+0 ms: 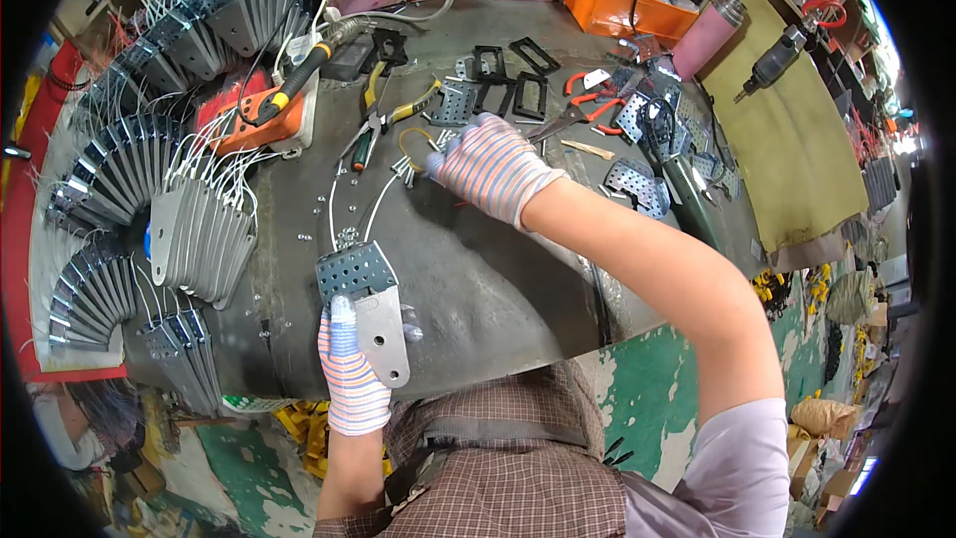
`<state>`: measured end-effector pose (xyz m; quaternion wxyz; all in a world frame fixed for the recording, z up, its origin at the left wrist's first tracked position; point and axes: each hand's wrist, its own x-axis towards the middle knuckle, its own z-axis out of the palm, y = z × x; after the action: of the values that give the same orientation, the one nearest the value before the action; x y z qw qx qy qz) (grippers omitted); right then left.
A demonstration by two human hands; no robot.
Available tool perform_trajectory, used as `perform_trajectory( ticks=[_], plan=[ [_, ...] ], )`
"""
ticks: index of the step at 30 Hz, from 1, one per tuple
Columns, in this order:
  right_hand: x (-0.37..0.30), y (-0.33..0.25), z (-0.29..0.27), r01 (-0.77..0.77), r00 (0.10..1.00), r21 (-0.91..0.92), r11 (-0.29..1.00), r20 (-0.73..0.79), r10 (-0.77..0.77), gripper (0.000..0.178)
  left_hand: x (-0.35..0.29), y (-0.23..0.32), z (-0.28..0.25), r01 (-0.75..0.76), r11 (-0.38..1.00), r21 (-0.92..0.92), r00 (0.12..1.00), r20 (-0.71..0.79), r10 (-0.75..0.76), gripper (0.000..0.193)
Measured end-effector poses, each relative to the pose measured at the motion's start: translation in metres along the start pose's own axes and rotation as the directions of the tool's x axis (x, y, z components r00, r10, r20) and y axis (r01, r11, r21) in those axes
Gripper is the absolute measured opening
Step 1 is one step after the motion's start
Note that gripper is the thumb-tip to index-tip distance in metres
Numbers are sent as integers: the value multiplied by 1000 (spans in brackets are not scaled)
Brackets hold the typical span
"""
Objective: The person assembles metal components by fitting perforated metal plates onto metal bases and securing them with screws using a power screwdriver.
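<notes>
My left hand (351, 359), in a striped glove, grips a grey metal plate (378, 324) near the front edge of the workbench. At the plate's top is a perforated dark metal piece (356, 274), from which two white wires run upward. My right hand (493, 167), also gloved, is closed over the middle of the bench; what its fingers hold, if anything, is hidden. Just left of those fingers lie small white tube-like pieces (402, 167) and a thin yellow loop (413, 147). Beyond them are pliers with yellow handles (403, 112) and a green-handled screwdriver (363, 147).
Rows of wired metal plates (119, 164) curve along the left, with a stack (199, 239) nearer. An orange soldering-iron stand (264, 120) is behind it. Black frames (531, 95), red-handled scissors (568, 120) and perforated plates (637, 184) lie to the right. A power screwdriver (772, 65) hangs at far right.
</notes>
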<state>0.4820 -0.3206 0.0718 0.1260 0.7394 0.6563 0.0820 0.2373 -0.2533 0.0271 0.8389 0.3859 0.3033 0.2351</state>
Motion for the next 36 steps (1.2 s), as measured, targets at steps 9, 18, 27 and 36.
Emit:
perform_trajectory(
  ticks=[9,18,27,36],
  plan=[
    [-82,-61,-14,-149,868,971,188,37,496,18,-15,0,14,-75,993,87,996,-41,78,42],
    [-44,-32,2,-351,809,597,721,-195,555,16,-3,-7,-2,-39,999,22,998,-38,40,44],
    [-55,-48,-6,-247,891,751,613,-72,448,17,-12,-5,13,-101,993,62,993,-58,105,39],
    [-74,-91,-43,-182,888,965,189,78,452,19,-22,-9,17,-348,832,432,932,59,359,40]
  ],
)
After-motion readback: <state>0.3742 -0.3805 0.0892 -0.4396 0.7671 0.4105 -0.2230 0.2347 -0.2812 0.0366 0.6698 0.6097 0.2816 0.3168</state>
